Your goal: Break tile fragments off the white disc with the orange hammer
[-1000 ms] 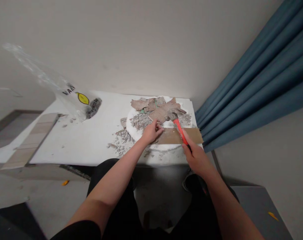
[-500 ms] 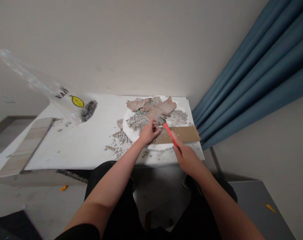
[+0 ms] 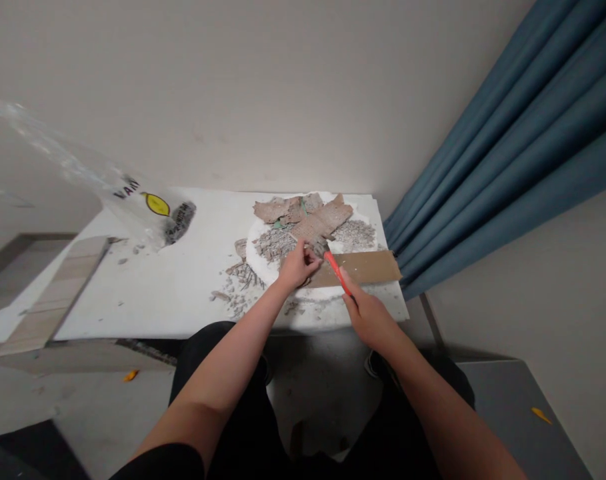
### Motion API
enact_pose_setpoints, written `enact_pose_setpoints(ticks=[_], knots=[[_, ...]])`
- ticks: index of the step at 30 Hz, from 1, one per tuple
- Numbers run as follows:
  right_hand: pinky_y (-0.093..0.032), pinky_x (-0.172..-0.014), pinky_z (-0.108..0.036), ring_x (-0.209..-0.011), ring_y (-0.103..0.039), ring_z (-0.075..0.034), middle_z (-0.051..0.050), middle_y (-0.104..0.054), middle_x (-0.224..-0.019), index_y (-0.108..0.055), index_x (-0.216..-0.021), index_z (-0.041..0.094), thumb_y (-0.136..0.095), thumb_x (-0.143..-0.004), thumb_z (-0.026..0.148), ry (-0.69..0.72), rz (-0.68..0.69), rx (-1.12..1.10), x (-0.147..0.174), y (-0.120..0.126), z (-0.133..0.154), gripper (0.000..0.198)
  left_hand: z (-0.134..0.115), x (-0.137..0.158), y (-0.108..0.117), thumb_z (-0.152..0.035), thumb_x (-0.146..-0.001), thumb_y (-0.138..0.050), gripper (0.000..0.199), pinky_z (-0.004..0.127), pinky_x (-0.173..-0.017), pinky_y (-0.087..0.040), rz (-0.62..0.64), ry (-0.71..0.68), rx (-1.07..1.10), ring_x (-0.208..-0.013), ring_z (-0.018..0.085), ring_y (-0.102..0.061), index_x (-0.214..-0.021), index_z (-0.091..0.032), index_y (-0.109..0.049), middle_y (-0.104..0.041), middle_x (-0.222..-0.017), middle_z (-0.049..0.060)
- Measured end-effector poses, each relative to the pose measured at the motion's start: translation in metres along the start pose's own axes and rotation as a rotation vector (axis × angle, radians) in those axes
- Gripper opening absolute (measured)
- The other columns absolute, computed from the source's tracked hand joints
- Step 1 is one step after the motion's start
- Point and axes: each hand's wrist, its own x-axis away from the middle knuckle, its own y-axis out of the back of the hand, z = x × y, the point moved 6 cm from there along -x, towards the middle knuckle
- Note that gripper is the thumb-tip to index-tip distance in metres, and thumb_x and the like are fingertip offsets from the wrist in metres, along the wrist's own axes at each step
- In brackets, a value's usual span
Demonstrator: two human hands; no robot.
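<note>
1. Right hand [image 3: 370,319], lower centre: fingers wrapped round the red-handled hammer [image 3: 337,268].
2. Left hand [image 3: 297,267], centre: fingertips pinching a flat brown tile fragment [image 3: 317,227] at the hammer head.
3. Fragment lies on a round white foam disc [image 3: 263,267] on the white table [image 3: 173,280].
4. Clear plastic bag [image 3: 133,200], upper left.

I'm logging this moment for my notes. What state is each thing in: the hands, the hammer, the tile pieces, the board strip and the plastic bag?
Right hand: closed around the hammer's handle.
Hammer: held, head down among the tile pieces by the left fingers.
Left hand: fingers pinching or steadying a fragment.
Tile pieces: broken, heaped with rubble on the white foam disc.
Brown board strip: lying flat, whole.
Plastic bag: crumpled, lying on the white slab.
</note>
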Motion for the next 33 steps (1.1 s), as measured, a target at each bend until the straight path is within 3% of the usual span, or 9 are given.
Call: enact_pose_setpoints(ticks=[4, 8, 13, 16, 19, 21, 26, 33], knots=[[-0.052, -0.087, -0.038, -0.098, -0.071, -0.030, -0.014, -0.074, -0.120, -0.025, -0.164, 0.023, -0.035, -0.103, 0.032, 0.037, -0.076, -0.033, 0.002, 0.006, 0.000, 0.062, 0.000, 0.000, -0.001, -0.030, -0.081, -0.068, 0.039, 0.028, -0.073, -0.049, -0.004, -0.008, 0.021, -0.070, 0.014, -0.067, -0.111, -0.022, -0.043, -0.071, -0.079, -0.003], [-0.052, -0.090, -0.040, -0.102, -0.071, -0.031, -0.015, -0.075, -0.118, -0.029, -0.163, 0.021, -0.036, -0.102, 0.030, 0.005, -0.004, -0.032, 0.002, -0.003, -0.003, 0.062, 0.000, 0.001, 0.001, -0.030, -0.080, -0.069, 0.039, 0.028, -0.072, -0.048, -0.009, 0.027, -0.027, -0.071, 0.015, -0.066, -0.109, -0.023, -0.045, -0.070, -0.077, -0.003], [-0.051, -0.095, -0.042, -0.105, -0.071, -0.031, -0.013, -0.076, -0.112, -0.026, -0.164, 0.022, -0.036, -0.102, 0.031, 0.026, -0.052, -0.047, 0.002, 0.000, -0.003, 0.063, -0.001, 0.004, -0.001, -0.031, -0.082, -0.066, 0.041, 0.029, -0.074, -0.048, -0.002, 0.010, -0.034, -0.073, 0.015, -0.066, -0.116, -0.022, -0.045, -0.071, -0.080, -0.003], [-0.051, -0.094, -0.042, -0.105, -0.071, -0.032, -0.014, -0.075, -0.116, -0.027, -0.163, 0.021, -0.036, -0.102, 0.029, 0.009, -0.030, -0.039, 0.001, -0.002, -0.007, 0.062, -0.002, 0.004, 0.001, -0.029, -0.079, -0.067, 0.052, 0.029, -0.077, -0.050, 0.015, -0.011, -0.027, -0.076, 0.015, -0.065, -0.125, -0.021, -0.044, -0.071, -0.087, -0.001], [-0.051, -0.095, -0.043, -0.108, -0.070, -0.031, -0.015, -0.073, -0.122, -0.029, -0.163, 0.020, -0.037, -0.102, 0.028, 0.011, -0.007, -0.052, 0.000, -0.006, -0.009, 0.062, -0.001, 0.002, 0.012, -0.026, -0.077, -0.066, 0.063, 0.030, -0.080, -0.052, -0.031, -0.023, 0.005, -0.082, 0.014, -0.065, -0.134, -0.020, -0.040, -0.070, -0.104, 0.005], [-0.051, -0.097, -0.043, -0.109, -0.070, -0.031, -0.014, -0.073, -0.122, -0.027, -0.163, 0.022, -0.037, -0.102, 0.030, 0.020, -0.021, -0.069, -0.001, -0.007, -0.009, 0.062, 0.002, 0.000, 0.024, -0.024, -0.080, -0.060, 0.059, 0.029, -0.081, -0.053, -0.121, -0.020, 0.021, -0.088, 0.015, -0.065, -0.135, -0.019, -0.039, -0.068, -0.109, 0.007], [-0.053, -0.092, -0.045, -0.105, -0.071, -0.033, -0.018, -0.073, -0.122, -0.028, -0.163, 0.019, -0.037, -0.102, 0.028, -0.027, 0.016, -0.044, -0.004, -0.017, -0.013, 0.062, 0.012, -0.001, 0.046, -0.021, -0.083, -0.052, 0.050, 0.029, -0.079, -0.052, -0.228, 0.011, -0.011, -0.090, 0.015, -0.064, -0.132, -0.019, -0.041, -0.069, -0.104, 0.006], [-0.049, -0.103, -0.047, -0.124, -0.064, -0.031, -0.015, -0.067, -0.135, -0.027, -0.163, 0.022, -0.037, -0.102, 0.030, -0.020, -0.052, -0.057, -0.004, -0.015, -0.013, 0.063, 0.018, 0.009, 0.073, -0.021, -0.082, -0.052, 0.049, 0.028, -0.075, -0.052, -0.270, 0.043, -0.059, -0.087, 0.016, -0.063, -0.130, -0.021, -0.043, -0.069, -0.099, 0.003]])
